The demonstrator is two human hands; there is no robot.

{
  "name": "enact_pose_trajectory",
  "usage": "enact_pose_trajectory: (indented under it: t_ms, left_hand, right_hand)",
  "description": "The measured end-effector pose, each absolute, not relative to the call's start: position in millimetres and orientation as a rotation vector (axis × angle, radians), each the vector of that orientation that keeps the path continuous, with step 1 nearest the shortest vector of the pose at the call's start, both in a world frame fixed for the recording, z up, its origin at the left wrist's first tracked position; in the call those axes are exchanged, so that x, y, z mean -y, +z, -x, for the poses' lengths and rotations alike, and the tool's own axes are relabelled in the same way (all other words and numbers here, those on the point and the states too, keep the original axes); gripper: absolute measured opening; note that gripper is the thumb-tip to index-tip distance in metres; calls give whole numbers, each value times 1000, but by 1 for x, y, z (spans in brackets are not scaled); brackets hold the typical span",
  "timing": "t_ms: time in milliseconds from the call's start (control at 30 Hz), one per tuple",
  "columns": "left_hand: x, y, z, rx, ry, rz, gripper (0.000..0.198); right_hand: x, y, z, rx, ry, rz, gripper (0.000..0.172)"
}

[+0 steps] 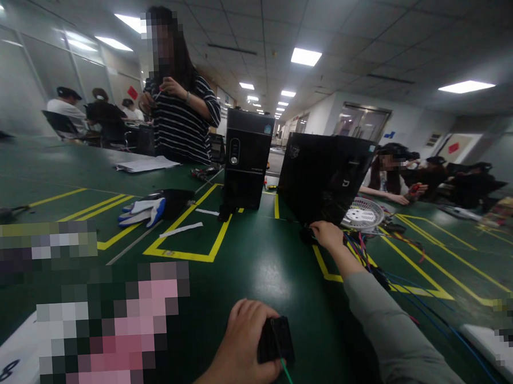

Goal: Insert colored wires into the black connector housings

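Note:
Low in the middle of the head view, my left hand point(247, 347) is closed around a small black rectangular block point(284, 334) on or just above the green table. A green wire point(288, 376) runs from the block toward the bottom edge. My right hand point(330, 235) reaches forward, fingers pinched at a small dark piece point(306, 235) whose kind I cannot make out. That piece is by the lower front corner of a tilted black computer case point(324, 180). Another black computer tower point(249, 158) stands upright to its left.
A grey fan guard point(363, 214) and coloured cables point(372, 266) lie right of my right hand. Blue-white gloves point(143, 212), paper sheets point(145, 163) and paper strips point(181, 229) rest to the left. Across the table stands a person in a striped shirt point(181, 115); another sits at right.

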State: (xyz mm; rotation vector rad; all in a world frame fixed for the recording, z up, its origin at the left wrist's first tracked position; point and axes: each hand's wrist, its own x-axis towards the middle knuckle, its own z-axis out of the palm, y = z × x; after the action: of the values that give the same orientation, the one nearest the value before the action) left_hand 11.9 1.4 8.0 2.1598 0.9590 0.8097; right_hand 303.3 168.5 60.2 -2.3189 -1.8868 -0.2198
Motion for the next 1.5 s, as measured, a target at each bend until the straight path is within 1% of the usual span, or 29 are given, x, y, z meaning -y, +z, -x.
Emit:
enact_pose_trajectory:
  t_ms: [233, 667, 1067, 1333, 1500]
  left_hand:
    - [0, 12, -11, -978, 803, -2137, 39]
    - [-1, 10, -11, -977, 819, -2148, 40]
    - [-2, 6, -12, -980, 823, -2159, 41]
    - [-2, 10, -13, -987, 787, -2170, 39]
    - [-1, 9, -13, -998, 795, -2170, 43]
  right_hand:
    - [-163, 62, -297, 1949, -258, 2368, 28]
    - [-161, 67, -286, 1920, -170, 2498, 29]
    - [-181, 61, -291, 1942, -83, 2515, 29]
    - [-189, 56, -288, 1951, -115, 2514, 29]
    - [-186, 59, -286, 1965, -143, 2476, 28]
